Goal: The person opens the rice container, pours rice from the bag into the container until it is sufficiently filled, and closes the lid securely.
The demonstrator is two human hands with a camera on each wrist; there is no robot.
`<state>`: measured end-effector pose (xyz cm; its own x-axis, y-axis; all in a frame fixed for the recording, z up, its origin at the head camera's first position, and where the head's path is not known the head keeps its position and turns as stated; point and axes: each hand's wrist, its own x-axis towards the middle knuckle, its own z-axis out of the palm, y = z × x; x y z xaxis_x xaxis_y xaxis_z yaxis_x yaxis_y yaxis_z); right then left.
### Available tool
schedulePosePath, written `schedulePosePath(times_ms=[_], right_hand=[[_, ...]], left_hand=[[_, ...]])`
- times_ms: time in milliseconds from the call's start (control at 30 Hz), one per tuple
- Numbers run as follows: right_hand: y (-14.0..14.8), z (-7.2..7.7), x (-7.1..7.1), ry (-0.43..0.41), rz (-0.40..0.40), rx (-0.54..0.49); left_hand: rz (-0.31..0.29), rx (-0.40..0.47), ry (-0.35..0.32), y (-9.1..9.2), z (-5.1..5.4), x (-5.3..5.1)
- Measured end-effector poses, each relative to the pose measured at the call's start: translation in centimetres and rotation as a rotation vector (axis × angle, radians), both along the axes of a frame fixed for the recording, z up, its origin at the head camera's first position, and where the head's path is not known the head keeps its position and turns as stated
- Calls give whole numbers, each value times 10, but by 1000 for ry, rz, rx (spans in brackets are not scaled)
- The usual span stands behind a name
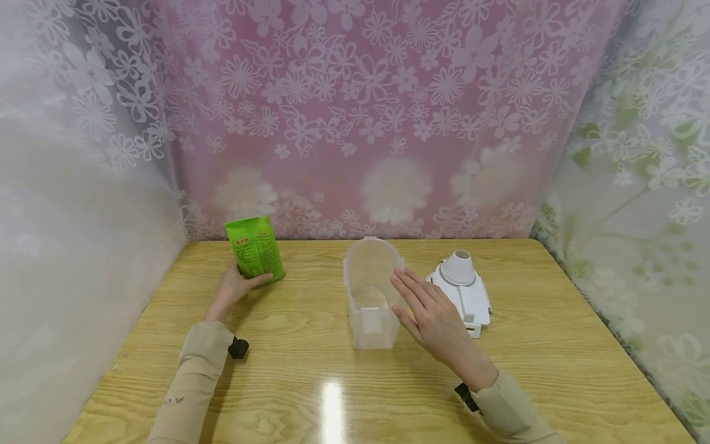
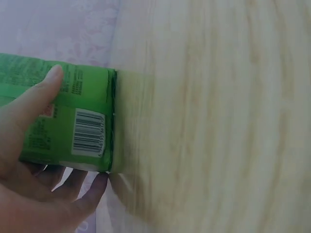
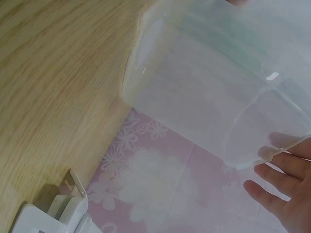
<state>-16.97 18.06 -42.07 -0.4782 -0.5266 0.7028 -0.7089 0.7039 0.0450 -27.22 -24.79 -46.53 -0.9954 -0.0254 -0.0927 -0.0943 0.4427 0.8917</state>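
At the table's left rear is a green printed packet (image 1: 256, 250), which my left hand (image 1: 235, 287) grips low down. In the left wrist view the thumb lies across the packet (image 2: 85, 92), and the fingers of the hand (image 2: 48, 184) are under its edge near a barcode. A clear plastic container (image 1: 373, 327) stands upright at mid-table with its wide opening up. My right hand (image 1: 435, 317) is at its right side, fingers nearly straight. In the right wrist view those fingertips (image 3: 267, 187) lie at the rim of the container (image 3: 194, 87).
Right of the container, a white plastic piece with a cone-shaped spout (image 1: 459, 269) lies on the wooden table (image 1: 288, 382); part of it shows at the lower left of the right wrist view. A pink floral curtain (image 1: 333, 123) hangs behind, with pale curtains on both sides.
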Motion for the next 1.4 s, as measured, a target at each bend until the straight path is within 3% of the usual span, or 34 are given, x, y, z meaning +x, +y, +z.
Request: schedulePosePath(times_ms=[233,567,733,1100,1300,1400], right_hand=[[-2,0,0,13,10,-3],[-2,0,0,1,0,9],[-1,0,0,4,0,5],[1,-1,-1,22,7,-2],[0,0,0,13,-1,2],[-1,0,0,13,-11,8]], left_hand=[[21,2,-57,0,-1,1],[5,-97,-44,8,2,10],[-2,-100,-47,14,0,14],[-11,-19,-35,28,0,26],[0,100,-39,37,-2,30],[14,120,-27,39,-4,32]])
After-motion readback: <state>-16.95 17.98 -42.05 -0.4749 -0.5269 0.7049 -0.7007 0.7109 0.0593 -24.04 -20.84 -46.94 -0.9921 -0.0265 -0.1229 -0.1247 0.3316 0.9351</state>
